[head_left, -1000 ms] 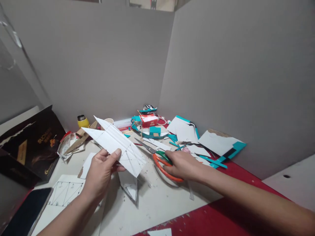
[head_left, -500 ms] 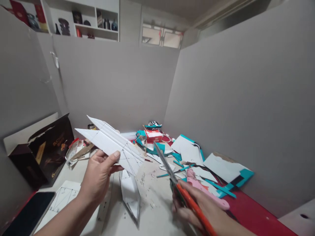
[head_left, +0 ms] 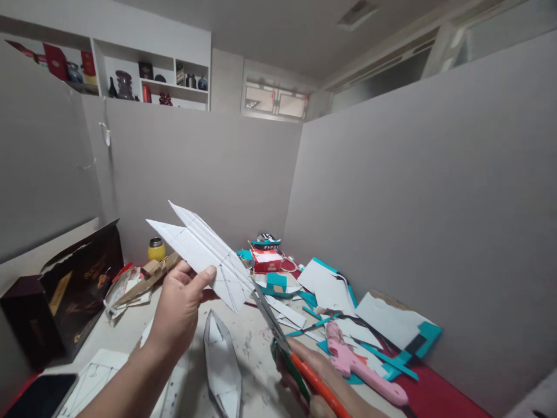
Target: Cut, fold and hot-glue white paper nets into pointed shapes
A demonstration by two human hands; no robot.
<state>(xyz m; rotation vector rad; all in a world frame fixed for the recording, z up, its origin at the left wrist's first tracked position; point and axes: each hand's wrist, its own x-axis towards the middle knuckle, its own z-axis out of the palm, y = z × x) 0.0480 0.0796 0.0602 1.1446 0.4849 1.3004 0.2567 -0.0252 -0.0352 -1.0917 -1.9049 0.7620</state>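
Observation:
A folded white card piece [head_left: 204, 252] with pencil lines and two pointed ends is pinched between the thumb and fingers of my left hand [head_left: 180, 307]. My right hand [head_left: 317, 377] is wrapped round scissors [head_left: 272, 316] with orange and green handles. Their blades point up and left, with the tips beside the card's right end; whether they touch it I cannot tell. Below the card, a white boat-shaped paper form [head_left: 223, 366] lies on the table [head_left: 256, 371].
A pink glue gun [head_left: 361, 371] lies right of my right hand, among white and teal card scraps [head_left: 331, 284]. A dark box [head_left: 69, 290], a phone [head_left: 41, 395] and marked paper [head_left: 93, 377] are at left. Behind stand a yellow jar [head_left: 156, 249] and red box [head_left: 266, 260].
The scissors have moved left, bringing their tips close to the card's right end. The card has shifted slightly right in my left hand. The camera view has tilted upward.

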